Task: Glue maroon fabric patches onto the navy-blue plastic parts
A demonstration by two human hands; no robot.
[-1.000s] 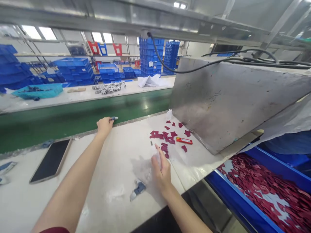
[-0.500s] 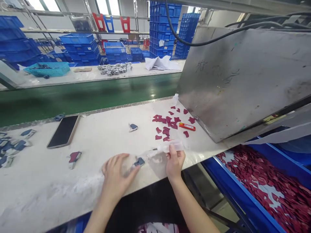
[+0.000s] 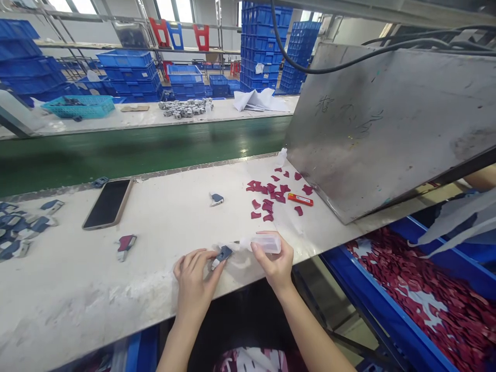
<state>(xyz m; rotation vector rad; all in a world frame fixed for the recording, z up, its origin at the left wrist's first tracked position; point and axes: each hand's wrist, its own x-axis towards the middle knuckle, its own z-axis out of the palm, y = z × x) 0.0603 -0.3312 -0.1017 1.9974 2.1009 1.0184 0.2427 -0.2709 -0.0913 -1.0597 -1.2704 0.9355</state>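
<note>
Between thumb and fingers, my left hand (image 3: 198,271) grips a small dark blue and white plastic part (image 3: 223,254) just above the white tabletop. My right hand (image 3: 277,262) is closed around a translucent squeeze bottle (image 3: 267,243), tipped on its side with its thin dark nozzle pointing left at the part. The nozzle tip is close to the part; I cannot tell if they touch. Beyond my hands lies another blue and white part (image 3: 216,199). A part with a maroon top (image 3: 126,247) rests to the left. Loose maroon pieces (image 3: 267,205) are scattered beyond the bottle.
A phone (image 3: 108,204) and a pile of blue and white parts (image 3: 19,230) lie on the left. A red tube-like item (image 3: 300,200) is near a metal panel (image 3: 387,119). A blue crate (image 3: 382,294) of maroon pieces stands below right. A green belt (image 3: 155,147) runs behind.
My left hand has closed its fingers on the blue and white part, which it held loosely open around before. The bottle has moved left and slightly down, bringing its nozzle nearer the part.
</note>
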